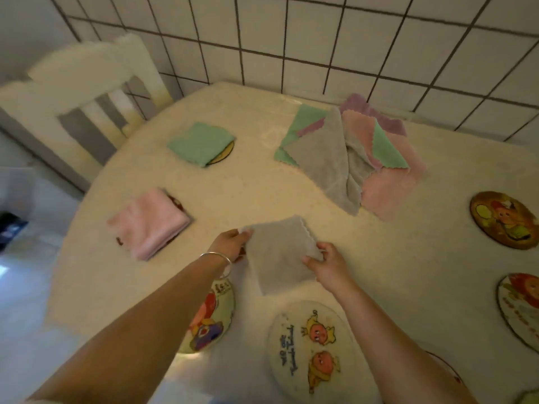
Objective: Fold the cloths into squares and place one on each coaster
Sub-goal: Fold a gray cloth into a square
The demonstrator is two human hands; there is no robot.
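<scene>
Head view: both hands hold a folded grey cloth (281, 255) just above the cream table (239, 193), a little in from its near edge. The left hand (232, 243), a silver bangle (220, 262) on its wrist, pinches the cloth's left corner; the right hand (326, 262) grips its right edge between thumb and fingers.

Near the table's left edge a folded pink cloth (150, 223) lies on a coaster that shows only as dark slivers at its edges. Farther back on the left, a folded green cloth (199, 142) covers most of a yellow-rimmed coaster (224, 154).

Toward the far right corner, against the tiled wall (320, 39), sits a loose pile of unfolded cloths (350, 153) in grey, pink, green and purple.

Bare picture coasters lie along the near and right edges: one partly under the left forearm (213, 322), a white one with two cartoon figures (312, 351) between the arms, a dark-rimmed one (504, 220) on the right, and another (522, 307) cut by the frame.

A white chair (87, 80) stands at the far left corner.
</scene>
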